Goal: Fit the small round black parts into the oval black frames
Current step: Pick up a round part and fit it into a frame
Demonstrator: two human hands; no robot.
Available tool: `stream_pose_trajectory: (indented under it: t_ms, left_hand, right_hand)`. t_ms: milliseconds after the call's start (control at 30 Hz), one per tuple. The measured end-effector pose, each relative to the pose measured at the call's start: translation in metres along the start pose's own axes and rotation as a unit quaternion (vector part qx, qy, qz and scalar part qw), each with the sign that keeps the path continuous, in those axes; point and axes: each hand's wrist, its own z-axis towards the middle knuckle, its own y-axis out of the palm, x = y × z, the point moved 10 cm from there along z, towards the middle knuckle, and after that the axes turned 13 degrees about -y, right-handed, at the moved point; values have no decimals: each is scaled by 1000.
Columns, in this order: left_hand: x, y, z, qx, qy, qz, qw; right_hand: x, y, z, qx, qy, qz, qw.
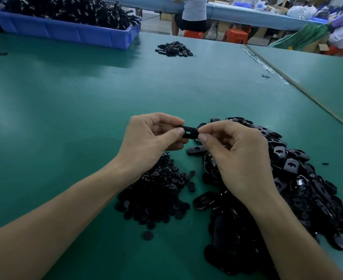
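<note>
Pinching one oval black frame btwn both hands above the worktop: left hand on its left end, right hand on its right. Round parts pile below, frames heap at right.

A factory assembly workshop is showing here: a broad green surface is carrying loose heaps of identical oval frames and small round parts, a blue plastic bin is overflowing with more black pieces, and beyond, another person is sitting on a red stool at a long blue-covered bench, with bags and cartons lying along it.
</note>
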Motion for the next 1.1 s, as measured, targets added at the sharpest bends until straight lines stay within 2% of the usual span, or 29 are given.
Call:
stream_pose_trajectory:
  t_ms: [100,367,733,933,1100]
  left_hand:
    - [0,6,-3,-15,3,-5,1000]
    - [8,20,-10,-58,32,10,998]
    - [8,20,-11,-46,50,49,996]
    - [15,19,-15,-25,76,80,994]
    - [16,10,-10,1,65,64,996]
  right_hand:
    - [13,3,-2,17,56,82,995]
    - [15,4,-4,24,69,115,991]
    - [14,6,-3,13,53,101,993]
    - [4,5,-5,24,14,21,999]
    - [1,12,-5,-2,7,38,999]
